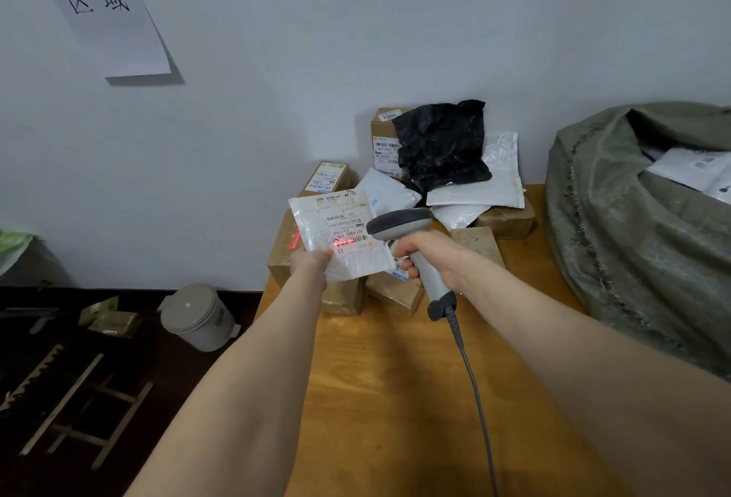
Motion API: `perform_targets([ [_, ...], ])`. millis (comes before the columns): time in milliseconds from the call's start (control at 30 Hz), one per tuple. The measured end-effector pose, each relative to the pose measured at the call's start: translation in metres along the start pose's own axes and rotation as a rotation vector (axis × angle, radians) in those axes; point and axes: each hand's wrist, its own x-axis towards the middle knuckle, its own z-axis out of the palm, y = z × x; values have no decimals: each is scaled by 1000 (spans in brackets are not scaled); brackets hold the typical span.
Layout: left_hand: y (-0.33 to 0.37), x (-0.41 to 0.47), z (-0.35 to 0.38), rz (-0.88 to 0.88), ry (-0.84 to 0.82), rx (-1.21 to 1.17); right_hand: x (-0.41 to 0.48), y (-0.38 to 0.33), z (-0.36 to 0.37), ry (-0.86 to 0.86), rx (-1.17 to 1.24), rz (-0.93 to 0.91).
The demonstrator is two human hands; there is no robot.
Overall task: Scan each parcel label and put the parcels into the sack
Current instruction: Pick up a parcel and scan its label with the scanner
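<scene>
Even light; floor (pixel 134 350) left dim. Shadow cast below wall notice (pixel 110 10). Red glare on parcel label (pixel 348 240). Edges bowed.

Parcel pile (pixel 455 196): bench's (pixel 395 378) far edge, against the wall (pixel 356 41).
Sack (pixel 633 259): bench's right edge, parcels (pixel 688 168) inside.
Mailer (pixel 336 231): over the pile's near-left side; barcode scanner (pixel 399 223) just right.
Bin (pixel 196 314): floor (pixel 158 397), left of bench.

Six cardboard boxes (pixel 508 221) are counted on the table (pixel 395 378) (some are half buried, so the tally is a minimum). Three white poly mailers (pixel 476 196) are made out in the pile, and a fourth mailer (pixel 316 227) is held up. One black plastic bag (pixel 439 144), one barcode scanner (pixel 399 221), one woven sack (pixel 617 243), one pedal bin (pixel 194 314) and one paper sign (pixel 106 10) are seen.
</scene>
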Motion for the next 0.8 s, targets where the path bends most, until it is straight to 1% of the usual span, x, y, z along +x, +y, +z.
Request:
perform_targets([
  [233,0,-4,-1,13,-6,13,-1,1,3,26,-1,-7],
  [800,-1,-6,-5,4,-2,34,4,2,4,15,-42,-10],
])
